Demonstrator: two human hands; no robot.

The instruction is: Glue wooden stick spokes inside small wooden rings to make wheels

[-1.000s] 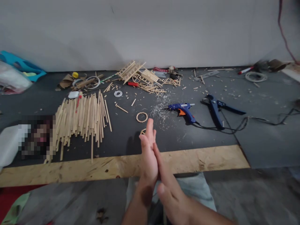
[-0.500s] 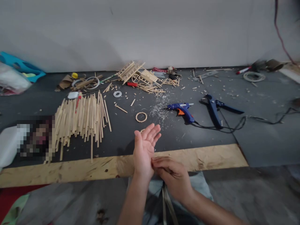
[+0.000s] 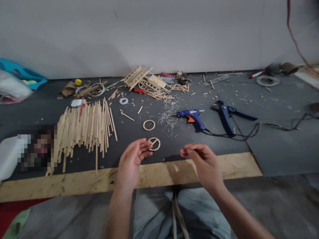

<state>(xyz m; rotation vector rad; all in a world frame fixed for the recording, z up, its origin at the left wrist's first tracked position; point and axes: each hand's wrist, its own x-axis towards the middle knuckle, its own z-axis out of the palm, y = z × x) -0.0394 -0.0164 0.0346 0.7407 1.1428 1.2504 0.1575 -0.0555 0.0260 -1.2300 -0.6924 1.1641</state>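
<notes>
My left hand [image 3: 131, 162] is open, fingers curved and apart, with nothing seen in it. Its fingertips are at the left edge of a small wooden ring with a crossbar [image 3: 157, 140]; whether they touch it I cannot tell. Behind that lies a plain wooden ring [image 3: 149, 125], flat on the dark table. My right hand [image 3: 204, 162] hovers over the table's front edge, thumb and fingers pinched together. Anything between those fingertips is hidden or too small to make out. A blue glue gun [image 3: 191, 117] with an orange trigger rests beyond the right hand, among strands of dried glue.
Many thin wooden sticks [image 3: 87, 127] are heaped at left. A stick-built model [image 3: 139, 78] stands at the back amid offcuts. A blue cutter [image 3: 225, 118] and the glue gun's cable [image 3: 239, 138] lie at right. A pale wood strip [image 3: 82, 181] edges the table.
My hands were together, the right fingers at the left palm's edge. They have parted, left hand leftward, right hand rightward and forward, uncovering the ring with the crossbar.
</notes>
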